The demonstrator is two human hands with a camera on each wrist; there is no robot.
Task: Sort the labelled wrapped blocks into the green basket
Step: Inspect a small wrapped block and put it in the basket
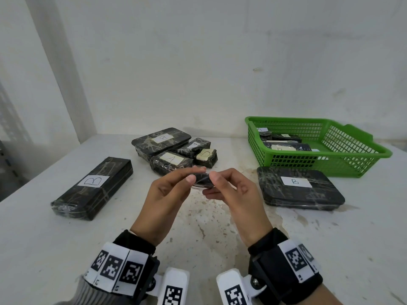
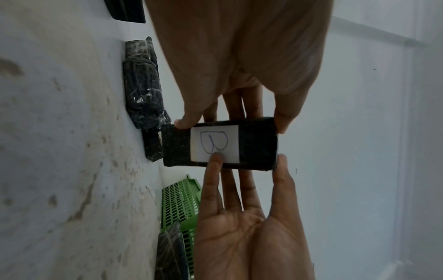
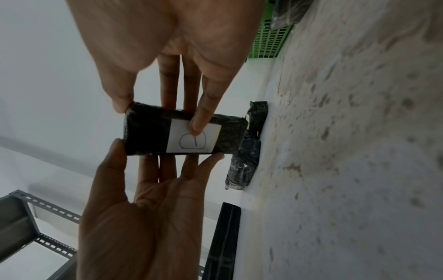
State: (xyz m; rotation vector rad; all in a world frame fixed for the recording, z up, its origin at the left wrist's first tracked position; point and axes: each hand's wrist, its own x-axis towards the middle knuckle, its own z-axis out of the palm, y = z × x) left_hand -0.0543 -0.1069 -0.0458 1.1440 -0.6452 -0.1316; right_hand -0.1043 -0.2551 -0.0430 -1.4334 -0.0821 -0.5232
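Observation:
Both hands hold one small black wrapped block point(image 1: 201, 180) above the middle of the table. My left hand point(image 1: 193, 175) pinches its left end between thumb and fingers. My right hand point(image 1: 211, 183) pinches the right end. In the left wrist view the small block point(image 2: 219, 144) shows a white label marked B, with a right fingertip lying on the label. The same block point(image 3: 184, 134) fills the middle of the right wrist view. The green basket point(image 1: 352, 164) stands at the back right with several wrapped blocks inside.
On the white table lie a long block marked B point(image 1: 94, 186) at the left and a flat block marked B point(image 1: 299, 188) in front of the basket. A cluster of wrapped blocks point(image 1: 169, 161) sits at the back centre. A wall runs close behind.

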